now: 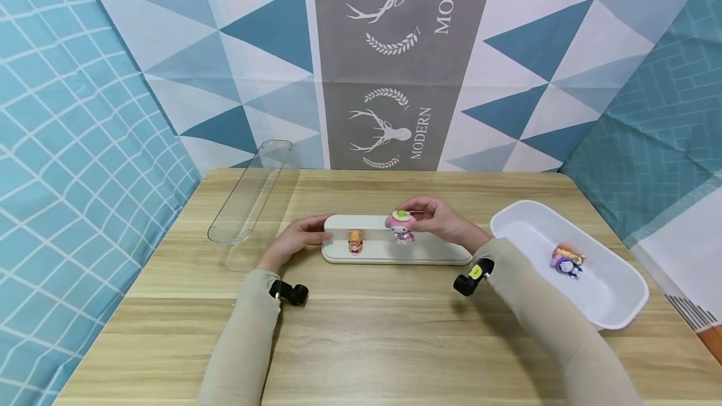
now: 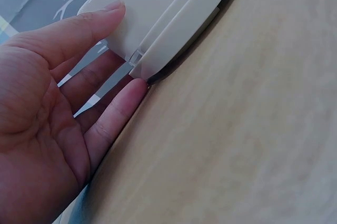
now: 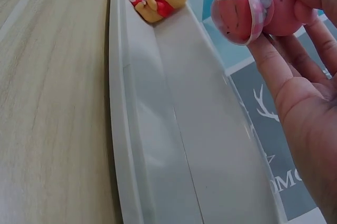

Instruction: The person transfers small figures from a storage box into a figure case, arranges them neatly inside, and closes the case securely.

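Observation:
A cream stepped display base point(image 1: 429, 254) lies lengthwise across the wooden table. My left hand point(image 1: 299, 240) grips its left end; in the left wrist view the thumb point(image 2: 102, 21) lies over the top and the little finger touches the lower corner. Toward that end stands an orange-yellow bear figurine point(image 1: 355, 242), with a red top in the right wrist view. Above the middle of the base, my right hand point(image 1: 442, 221) holds a pink rabbit-like figurine point(image 1: 402, 230) between thumb and fingers. Its pink and red side point(image 3: 237, 19) faces the right wrist camera.
On the right sits a white plastic tub point(image 1: 521, 221) containing a small pile of colourful figurines point(image 1: 566, 260). A clear plastic cover point(image 1: 248, 196) stands at the back left. Patterned cloth point(image 1: 271, 49) hangs behind the table, and blue cloth point(image 1: 73, 161) borders the left side.

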The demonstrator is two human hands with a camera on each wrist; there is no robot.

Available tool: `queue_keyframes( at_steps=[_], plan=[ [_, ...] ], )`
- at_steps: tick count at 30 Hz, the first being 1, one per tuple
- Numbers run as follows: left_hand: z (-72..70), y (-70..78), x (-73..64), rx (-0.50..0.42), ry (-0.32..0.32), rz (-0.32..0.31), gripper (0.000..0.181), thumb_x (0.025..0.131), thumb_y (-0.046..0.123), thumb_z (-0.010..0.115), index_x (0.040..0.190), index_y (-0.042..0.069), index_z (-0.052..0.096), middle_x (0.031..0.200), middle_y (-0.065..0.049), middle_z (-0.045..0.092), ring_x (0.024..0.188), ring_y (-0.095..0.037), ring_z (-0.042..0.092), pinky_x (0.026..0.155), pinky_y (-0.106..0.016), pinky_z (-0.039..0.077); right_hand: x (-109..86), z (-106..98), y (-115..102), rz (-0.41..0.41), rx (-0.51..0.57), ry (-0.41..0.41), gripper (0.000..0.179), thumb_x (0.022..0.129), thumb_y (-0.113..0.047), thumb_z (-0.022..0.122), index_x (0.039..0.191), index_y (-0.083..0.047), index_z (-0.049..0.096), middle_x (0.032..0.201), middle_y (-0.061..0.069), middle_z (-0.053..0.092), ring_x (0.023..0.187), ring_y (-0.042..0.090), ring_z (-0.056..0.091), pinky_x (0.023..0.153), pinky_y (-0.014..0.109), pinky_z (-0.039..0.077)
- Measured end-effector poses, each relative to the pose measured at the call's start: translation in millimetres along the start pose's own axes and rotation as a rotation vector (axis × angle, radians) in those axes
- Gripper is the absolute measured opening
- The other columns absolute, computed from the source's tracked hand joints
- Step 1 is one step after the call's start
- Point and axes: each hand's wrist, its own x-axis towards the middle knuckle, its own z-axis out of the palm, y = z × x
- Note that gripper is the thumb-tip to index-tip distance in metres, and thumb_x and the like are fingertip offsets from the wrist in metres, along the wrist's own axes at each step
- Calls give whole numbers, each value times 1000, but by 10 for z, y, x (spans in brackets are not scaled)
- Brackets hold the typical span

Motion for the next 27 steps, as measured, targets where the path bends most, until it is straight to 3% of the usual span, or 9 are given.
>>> queue_keyframes(
  at_steps=[6,13,19,27],
  plan=[
    [-1,-12,15,3,11,1,55,91,4,71,142,0,53,136,-19,58,117,-22,57,92,-25,47,41,29,57,-16,-18,-5,31,87,7,70,115,-8,70,112,1,67,99,14,63,83,23,53],
    [-6,-19,24,7,10,-4,55,91,5,71,142,0,53,136,-19,58,119,-25,56,93,-26,47,80,67,118,-14,-109,24,37,85,17,62,121,22,53,111,0,67,99,14,62,85,24,52],
    [-3,-19,20,9,10,-2,55,91,5,71,142,0,53,135,-19,59,117,-23,56,92,-26,47,118,124,152,-33,-183,5,39,83,17,67,119,22,54,115,9,67,103,14,63,90,26,51],
    [-7,-29,18,7,6,0,55,91,6,71,143,1,53,136,-19,58,117,-23,56,92,-26,47,150,183,186,-24,-134,-8,41,78,20,68,116,22,54,117,11,64,105,16,62,88,27,53]
  ],
)
